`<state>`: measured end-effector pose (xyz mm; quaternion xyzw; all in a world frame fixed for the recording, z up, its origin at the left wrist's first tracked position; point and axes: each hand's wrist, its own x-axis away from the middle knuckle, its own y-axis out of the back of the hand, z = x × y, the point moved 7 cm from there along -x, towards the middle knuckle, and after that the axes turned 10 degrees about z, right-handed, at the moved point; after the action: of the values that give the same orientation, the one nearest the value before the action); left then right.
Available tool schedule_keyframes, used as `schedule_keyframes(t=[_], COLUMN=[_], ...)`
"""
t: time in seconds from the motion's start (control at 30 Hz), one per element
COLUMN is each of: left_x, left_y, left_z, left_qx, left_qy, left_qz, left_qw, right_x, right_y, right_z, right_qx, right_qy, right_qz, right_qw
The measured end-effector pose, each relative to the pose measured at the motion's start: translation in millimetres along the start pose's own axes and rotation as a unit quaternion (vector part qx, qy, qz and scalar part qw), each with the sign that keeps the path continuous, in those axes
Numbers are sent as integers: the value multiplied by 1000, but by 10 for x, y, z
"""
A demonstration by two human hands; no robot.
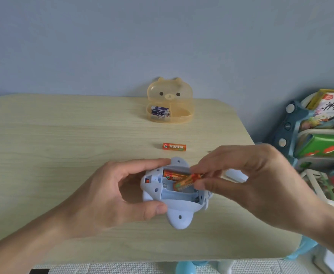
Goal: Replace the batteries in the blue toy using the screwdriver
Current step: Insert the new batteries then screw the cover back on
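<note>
Head view, and both hands are on the job. The left hand cradles the blue toy on the wooden table, thumb curled against the toy's near edge and forefinger hooked over its far edge, so the grip is firm. The toy lies underside up with its battery compartment open.

The right hand sits just to the toy's right. Its thumb and fingertips are pinched together on an orange battery, which is held tilted over the compartment with its lower end dipping into the middle slot. Just beyond those fingertips, a second orange battery lies seated in the far slot.

Beyond both hands, a third orange battery marked HUATAI lies loose on the table, apart from the toy. Farther out, near the table's back edge, a translucent yellow bear-shaped box stands with its lid up and dark batteries in its left half.

Peeking out behind the right hand's knuckles is a pale blue piece, resting on the table. Past the right wrist, off the table, a blue rack holds books.
</note>
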<state>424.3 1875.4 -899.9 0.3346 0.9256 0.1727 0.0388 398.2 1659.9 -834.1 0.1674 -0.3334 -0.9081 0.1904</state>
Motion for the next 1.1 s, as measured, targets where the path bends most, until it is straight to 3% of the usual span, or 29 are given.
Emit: schedule_keyframes(t=[0.4,0.9,1.1], left_x=[9,18,15], left_y=[17,31,34], left_z=[51,44,48], left_qx=[-11,-14,-9], left_qy=[1,6,11], left_qz=[-11,-13,-21], left_qw=[1000,1000,1000], right_x=[-1,-201,-697], right_y=[-145,-208,137], right_z=[46,78,-166], right_qx=[145,120,97], right_qy=[-9,-52,-93], right_qz=[-12,38,-41], right_qw=[989,991,990])
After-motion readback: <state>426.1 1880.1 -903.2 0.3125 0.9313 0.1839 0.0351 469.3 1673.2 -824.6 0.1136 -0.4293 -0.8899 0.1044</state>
